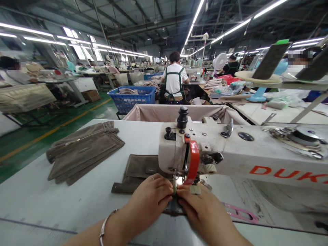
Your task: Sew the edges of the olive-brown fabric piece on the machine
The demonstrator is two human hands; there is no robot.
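Observation:
A brown leather-like panel [138, 166] with a small label lies flat on the table, its right part under the head of a white sewing machine [241, 152]. My left hand [151, 194] has its fingers pinched together on the panel's near edge, just in front of the needle area. Close beside it on the right, my right hand [203, 205] presses its closed fingers on the same work. The fingertips of both hands nearly meet at the presser foot. An orange guard [193, 160] curves down in front of the needle, which I cannot see clearly.
A fanned stack of similar brown pieces [87, 153] lies on the table's left. A pink plastic tool [241, 212] rests under the machine arm. Beyond the table edge hangs a fabric-lined bin [159, 112]. A blue crate [133, 99] and a seated co-worker [174, 77] are farther ahead.

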